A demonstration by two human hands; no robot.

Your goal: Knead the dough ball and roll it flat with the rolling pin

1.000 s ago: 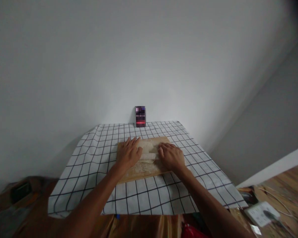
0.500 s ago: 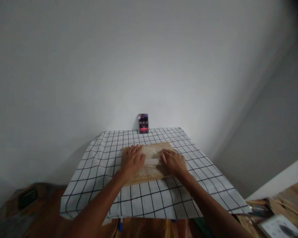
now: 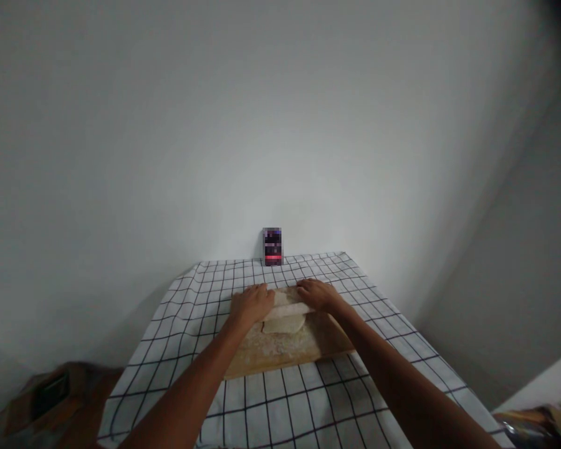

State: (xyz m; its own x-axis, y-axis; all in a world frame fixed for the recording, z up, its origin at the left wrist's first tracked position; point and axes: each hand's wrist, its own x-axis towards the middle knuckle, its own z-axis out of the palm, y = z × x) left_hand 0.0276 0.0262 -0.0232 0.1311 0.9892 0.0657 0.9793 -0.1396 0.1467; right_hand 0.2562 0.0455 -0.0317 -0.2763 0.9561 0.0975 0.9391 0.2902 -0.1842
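A pale rolling pin (image 3: 287, 310) lies crosswise on a floured wooden board (image 3: 280, 358). My left hand (image 3: 251, 305) is curled over its left end, and my right hand (image 3: 320, 294) over its right end. Both ends of the pin are hidden under the hands. Flattened dough (image 3: 284, 324) shows on the near side of the pin, with more of the pale sheet visible just beyond it between my fingers.
The board rests on a table with a white, black-checked cloth (image 3: 168, 349). A dark, blurred-out upright object (image 3: 273, 247) stands at the back against the wall. A brown box (image 3: 51, 393) is low at the left; shiny, unclear items (image 3: 537, 427) are at the lower right.
Both hands and the rolling pin have moved away from me toward the board's far side. Dough now shows on the near side of the pin. The whole view has shifted slightly.
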